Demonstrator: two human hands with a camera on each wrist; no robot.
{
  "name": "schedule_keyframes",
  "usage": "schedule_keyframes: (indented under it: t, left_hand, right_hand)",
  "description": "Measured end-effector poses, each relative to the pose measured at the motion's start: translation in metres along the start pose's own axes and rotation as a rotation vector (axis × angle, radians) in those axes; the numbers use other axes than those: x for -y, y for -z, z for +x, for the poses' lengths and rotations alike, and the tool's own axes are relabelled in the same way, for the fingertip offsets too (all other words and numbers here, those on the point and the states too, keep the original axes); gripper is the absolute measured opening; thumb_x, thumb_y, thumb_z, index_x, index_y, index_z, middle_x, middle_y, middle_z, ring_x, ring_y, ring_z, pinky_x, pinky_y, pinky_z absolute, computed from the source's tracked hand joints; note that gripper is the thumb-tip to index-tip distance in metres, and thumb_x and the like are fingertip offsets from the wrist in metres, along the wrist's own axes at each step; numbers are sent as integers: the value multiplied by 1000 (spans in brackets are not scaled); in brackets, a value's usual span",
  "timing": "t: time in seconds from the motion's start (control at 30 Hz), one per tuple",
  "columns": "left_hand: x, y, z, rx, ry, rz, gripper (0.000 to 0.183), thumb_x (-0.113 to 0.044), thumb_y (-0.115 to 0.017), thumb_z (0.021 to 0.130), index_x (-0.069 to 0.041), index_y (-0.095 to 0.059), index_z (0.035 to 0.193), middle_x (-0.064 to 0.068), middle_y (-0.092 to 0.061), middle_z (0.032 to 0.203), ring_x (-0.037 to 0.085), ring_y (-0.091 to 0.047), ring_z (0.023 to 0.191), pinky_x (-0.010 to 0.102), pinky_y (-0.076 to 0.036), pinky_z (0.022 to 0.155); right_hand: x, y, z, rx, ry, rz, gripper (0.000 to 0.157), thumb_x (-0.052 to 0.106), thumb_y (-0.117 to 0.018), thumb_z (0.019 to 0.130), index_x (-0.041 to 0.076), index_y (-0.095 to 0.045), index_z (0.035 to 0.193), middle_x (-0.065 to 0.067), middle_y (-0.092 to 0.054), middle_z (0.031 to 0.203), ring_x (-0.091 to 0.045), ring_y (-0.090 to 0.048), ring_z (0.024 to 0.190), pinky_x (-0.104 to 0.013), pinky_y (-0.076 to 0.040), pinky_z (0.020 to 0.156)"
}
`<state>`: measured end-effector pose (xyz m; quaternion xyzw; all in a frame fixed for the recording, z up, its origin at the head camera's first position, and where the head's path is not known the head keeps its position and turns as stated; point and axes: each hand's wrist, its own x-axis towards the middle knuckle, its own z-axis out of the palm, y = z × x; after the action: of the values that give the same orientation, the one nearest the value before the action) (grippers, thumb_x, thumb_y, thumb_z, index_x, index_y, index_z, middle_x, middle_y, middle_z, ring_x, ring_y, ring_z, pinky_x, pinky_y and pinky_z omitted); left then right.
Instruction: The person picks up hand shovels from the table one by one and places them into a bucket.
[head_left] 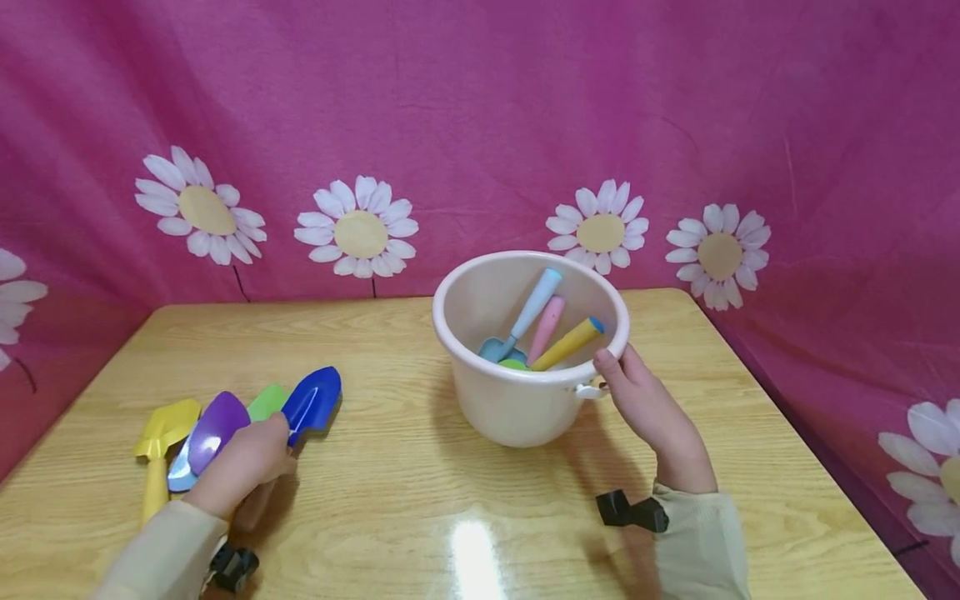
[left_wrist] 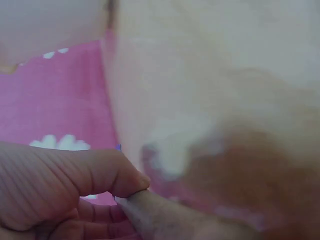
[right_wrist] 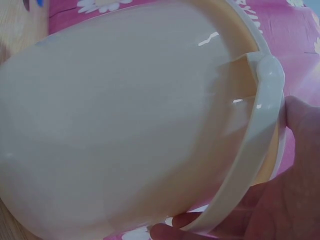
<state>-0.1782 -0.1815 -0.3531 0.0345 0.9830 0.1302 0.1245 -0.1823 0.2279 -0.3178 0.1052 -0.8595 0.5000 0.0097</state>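
At the left of the table, my left hand (head_left: 251, 462) pinches a small blue toy shovel (head_left: 313, 400), its blade pointing away and to the right. Purple (head_left: 217, 429), green (head_left: 267, 402) and yellow (head_left: 168, 425) shovels lie around that hand, a light blue one partly under the purple. In the left wrist view, thumb and forefinger meet; the shovel is mostly hidden there. My right hand (head_left: 652, 408) grips the rim of a cream bucket (head_left: 517, 408), thumb at the rim and fingers outside, near the handle (right_wrist: 255, 135). Inside lie tools with light blue (head_left: 536, 304), pink (head_left: 547, 329) and yellow (head_left: 570, 343) handles.
The wooden table (head_left: 390, 500) carries everything and ends at a magenta cloth (head_left: 480, 125) printed with white daisies, which hangs behind and at both sides. Each wrist wears a black camera mount, such as the right one (head_left: 633, 511).
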Motion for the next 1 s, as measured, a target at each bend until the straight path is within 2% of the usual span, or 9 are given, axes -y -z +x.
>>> schedule_keyframes:
  t: [0.07,0.17,0.43,0.53,0.8,1.0]
  left_hand:
    - [3,3,3,-60,-35,-4,24,-3,-61,74,8,-43,84,9,-45,67,22,-46,57,31,-40,50]
    - [-3,20,-1,-135,-87,19,21,-3,-60,74,7,-44,84,9,-46,65,22,-46,55,33,-39,48]
    - [-16,62,-3,-175,-131,67,24,0,-64,71,7,-46,85,11,-51,68,24,-47,58,34,-40,50]
    - [-25,77,-5,-228,-157,120,24,2,-66,70,7,-47,85,11,-53,68,25,-49,58,37,-42,52]
    - [-58,112,-15,-316,-205,250,33,-1,-71,70,6,-49,92,14,-56,72,26,-54,60,40,-47,55]
    - [-88,130,-20,-352,-253,324,38,-4,-72,70,4,-54,103,15,-60,78,25,-55,62,37,-48,52]
  right_hand:
    - [1,0,0,-6,3,-7,61,39,-28,96,5,-8,142,-22,-21,142,-37,-29,123,-55,-31,92]
    - [1,0,1,-10,-6,-15,62,41,-28,96,5,-8,142,-22,-21,141,-37,-30,123,-55,-31,92]
    - [-2,0,2,1,-16,-5,64,43,-28,95,5,-7,143,-20,-19,143,-37,-27,124,-56,-29,93]
    - [-2,0,2,3,-19,-6,64,43,-28,95,6,-7,143,-20,-19,143,-37,-27,125,-56,-29,93]
    - [0,1,0,-1,-16,-5,62,41,-28,96,6,-8,143,-21,-20,142,-36,-28,123,-54,-30,92]
    - [0,1,0,-2,-18,-2,61,40,-28,96,5,-8,142,-21,-21,142,-35,-30,122,-53,-32,92]
